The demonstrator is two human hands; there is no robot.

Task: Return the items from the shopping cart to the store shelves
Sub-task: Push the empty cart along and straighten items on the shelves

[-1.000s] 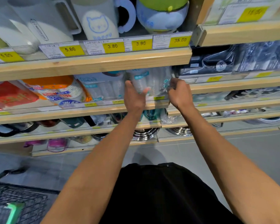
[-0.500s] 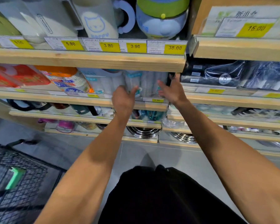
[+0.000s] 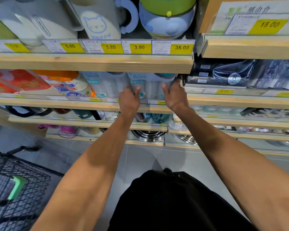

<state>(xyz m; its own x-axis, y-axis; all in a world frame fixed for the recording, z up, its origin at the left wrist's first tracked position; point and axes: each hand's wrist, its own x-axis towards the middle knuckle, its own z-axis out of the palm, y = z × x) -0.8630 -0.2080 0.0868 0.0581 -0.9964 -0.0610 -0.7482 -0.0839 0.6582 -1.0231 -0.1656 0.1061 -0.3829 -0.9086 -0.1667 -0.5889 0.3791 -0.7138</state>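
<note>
My left hand (image 3: 129, 101) and right hand (image 3: 175, 97) are bare, forearms unsleeved; I wear a black garment (image 3: 178, 202) below.

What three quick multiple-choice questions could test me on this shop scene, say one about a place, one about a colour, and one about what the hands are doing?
1. Where is the pack of clear cups?
A. on the floor
B. on the second wooden shelf, under the price tags
C. in the cart

2. What colour is the 35.00 price tag?
A. yellow
B. pink
C. white

3. What are the hands doing?
A. hanging at the sides
B. gripping the cart
C. pressing either side of the pack

Answers: 1 B, the pack sits on that shelf beside the paper cups. 2 A, its price field is yellow. 3 C, the left hand and right hand flank the pack; the cart stands untouched.
</note>
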